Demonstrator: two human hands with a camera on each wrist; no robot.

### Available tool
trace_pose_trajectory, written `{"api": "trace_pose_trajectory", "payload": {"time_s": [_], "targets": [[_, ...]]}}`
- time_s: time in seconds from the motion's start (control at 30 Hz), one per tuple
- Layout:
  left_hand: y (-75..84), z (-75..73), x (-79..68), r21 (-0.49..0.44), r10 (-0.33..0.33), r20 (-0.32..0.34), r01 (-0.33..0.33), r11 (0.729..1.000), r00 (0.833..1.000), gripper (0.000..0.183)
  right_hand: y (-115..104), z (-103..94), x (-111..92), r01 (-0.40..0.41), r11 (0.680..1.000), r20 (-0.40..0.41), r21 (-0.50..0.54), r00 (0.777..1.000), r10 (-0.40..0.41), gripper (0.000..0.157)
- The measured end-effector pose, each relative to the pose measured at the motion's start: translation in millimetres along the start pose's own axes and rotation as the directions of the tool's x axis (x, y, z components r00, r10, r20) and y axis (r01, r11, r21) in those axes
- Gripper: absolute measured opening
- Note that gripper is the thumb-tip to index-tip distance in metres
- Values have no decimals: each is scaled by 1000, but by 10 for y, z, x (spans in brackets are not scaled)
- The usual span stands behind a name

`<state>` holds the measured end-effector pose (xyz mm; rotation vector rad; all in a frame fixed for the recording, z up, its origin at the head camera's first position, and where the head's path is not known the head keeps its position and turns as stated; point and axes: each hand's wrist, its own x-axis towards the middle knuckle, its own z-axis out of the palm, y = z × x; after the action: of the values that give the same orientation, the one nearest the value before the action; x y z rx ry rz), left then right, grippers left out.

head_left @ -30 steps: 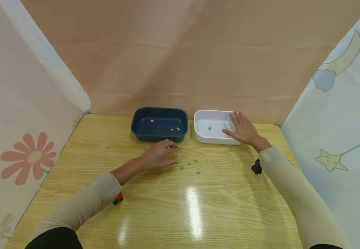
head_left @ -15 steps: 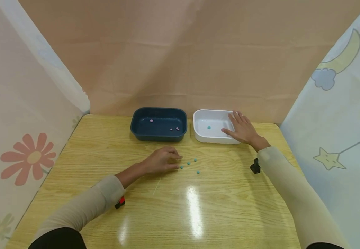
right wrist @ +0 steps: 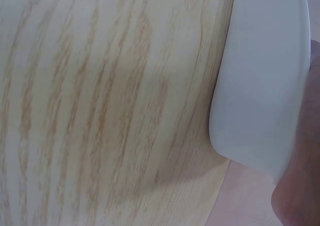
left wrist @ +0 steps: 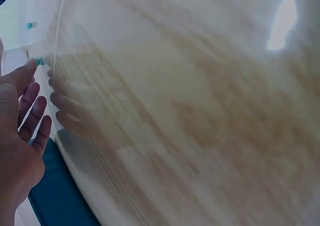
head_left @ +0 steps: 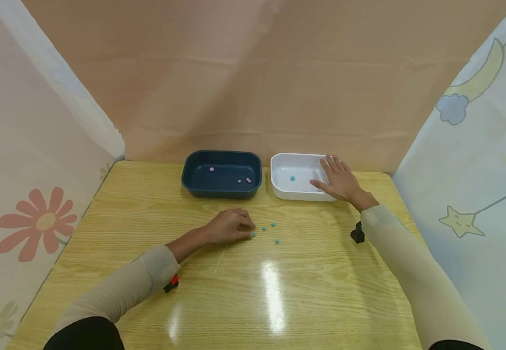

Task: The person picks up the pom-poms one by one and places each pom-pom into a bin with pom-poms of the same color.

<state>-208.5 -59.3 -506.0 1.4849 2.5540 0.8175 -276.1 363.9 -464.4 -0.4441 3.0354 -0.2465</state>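
Note:
In the head view my left hand (head_left: 231,226) is low over the table, thumb and index fingertips at a small teal bead (head_left: 254,235). A gap shows between those fingertips. The left wrist view has the thumb tip against the teal bead (left wrist: 38,61); whether the index finger touches it is hidden. Several more teal beads (head_left: 263,229) lie just to the right. My right hand (head_left: 342,183), fingers spread and straight, rests on the right end of a white tray (head_left: 303,197). One teal bead (head_left: 293,178) lies inside that tray.
A dark blue tray (head_left: 220,193) with several pink beads (head_left: 211,169) stands left of the white one, at the back of the wooden table (head_left: 323,282). Behind is a brown backdrop (head_left: 235,87); patterned sheets (head_left: 467,160) flank the sides.
My left hand has moved slightly toward me and right, down to the nearest teal bead, its thumb and index finger drawing closer together. My right hand stays on the white tray.

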Motion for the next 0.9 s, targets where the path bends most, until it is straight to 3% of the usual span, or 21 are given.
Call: {"api": "trace_pose_trajectory", "payload": {"time_s": [0.4, 0.9], "targets": [[10, 16, 42, -10, 23, 28, -23, 1000, 999, 15, -7, 5, 3, -2, 1000, 22, -20, 1000, 3, 98], [18, 6, 99, 8, -6, 70, 5, 1000, 998, 13, -1, -4, -2, -4, 999, 22, -34, 1000, 5, 99]]}}
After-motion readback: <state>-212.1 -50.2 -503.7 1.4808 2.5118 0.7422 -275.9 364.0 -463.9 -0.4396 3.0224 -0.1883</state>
